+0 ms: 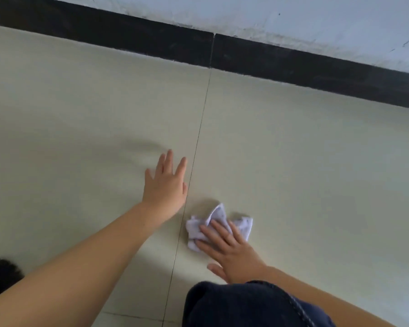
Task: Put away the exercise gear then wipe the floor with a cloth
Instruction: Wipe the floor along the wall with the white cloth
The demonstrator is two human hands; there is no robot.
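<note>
Floor point(293, 161) of pale tile spreads below a black skirting point(316, 69), where the left hand point(167, 185) lies flat and empty, likely as a brace, while the right hand point(229, 249) presses straight fingers on the crumpled cloth point(219, 217) for wiping.

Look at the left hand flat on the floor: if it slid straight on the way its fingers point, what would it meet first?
Bare floor lies ahead of the left hand, then probably the black skirting board.

I see a soft, crumpled white cloth point(219, 226) on smooth, faintly glossy pale floor tiles point(293, 149), a dark matt skirting point(151, 41) and rough, scuffed wall paint point(293, 17).
</note>
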